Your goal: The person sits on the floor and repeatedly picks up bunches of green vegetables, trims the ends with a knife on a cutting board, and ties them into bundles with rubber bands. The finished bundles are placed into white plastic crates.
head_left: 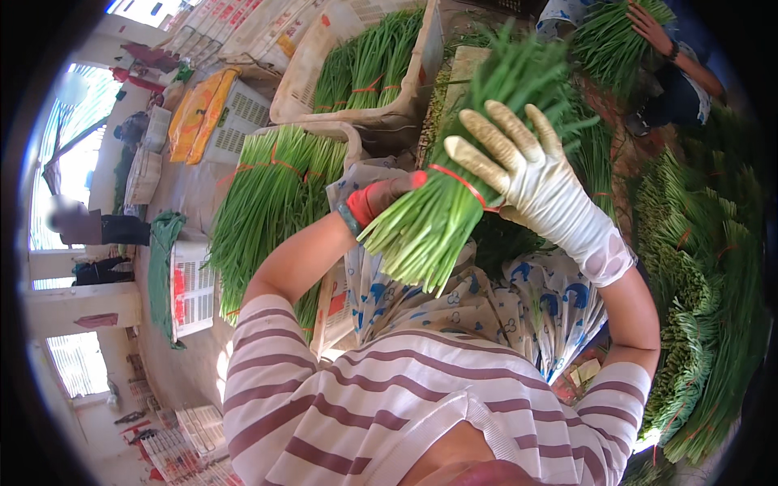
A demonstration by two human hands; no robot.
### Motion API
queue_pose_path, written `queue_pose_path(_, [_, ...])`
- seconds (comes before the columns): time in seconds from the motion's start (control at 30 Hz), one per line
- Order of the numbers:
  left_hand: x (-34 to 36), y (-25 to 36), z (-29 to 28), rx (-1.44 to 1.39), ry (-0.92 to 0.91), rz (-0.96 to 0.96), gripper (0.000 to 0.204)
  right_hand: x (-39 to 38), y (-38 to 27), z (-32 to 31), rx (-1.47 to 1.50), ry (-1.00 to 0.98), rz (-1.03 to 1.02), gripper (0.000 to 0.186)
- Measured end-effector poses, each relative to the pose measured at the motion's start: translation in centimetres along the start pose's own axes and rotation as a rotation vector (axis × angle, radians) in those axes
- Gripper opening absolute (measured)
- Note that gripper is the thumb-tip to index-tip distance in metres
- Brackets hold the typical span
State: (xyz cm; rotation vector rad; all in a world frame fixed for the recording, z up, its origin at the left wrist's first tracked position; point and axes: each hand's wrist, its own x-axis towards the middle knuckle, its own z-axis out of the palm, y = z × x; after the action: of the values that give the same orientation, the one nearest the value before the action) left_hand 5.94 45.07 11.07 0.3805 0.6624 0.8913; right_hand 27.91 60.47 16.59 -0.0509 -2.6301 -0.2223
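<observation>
Over my lap, a bundle of green chives is tied with a red band. Its pale cut ends point toward me and its leafy tops point away. My left hand, in a red glove, grips the bundle from its left side; most of the fingers are hidden behind the stalks. My right hand, in a stained white glove, lies against the bundle's right side near the band, its fingers stretched out and spread. A patterned apron covers my lap.
To my left, a crate holds tied chives; beyond it stands another filled crate. Large chive piles lie on the right. At far right a person's hand touches another bunch. Farther left are white crates.
</observation>
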Motion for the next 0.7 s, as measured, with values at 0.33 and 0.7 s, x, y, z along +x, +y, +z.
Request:
queue_pose_path(0.33, [-1.2,-1.5,-5.0,0.504,-0.086,0.776,0.060,3.6,0.6,-3.1,0.490,-0.043,0.175,0.112])
queue_pose_path(0.7, [1.8,1.3,0.5,0.092,0.344,1.194,0.086,10.3,1.3,0.0,0.556,-0.209,0.231,0.123])
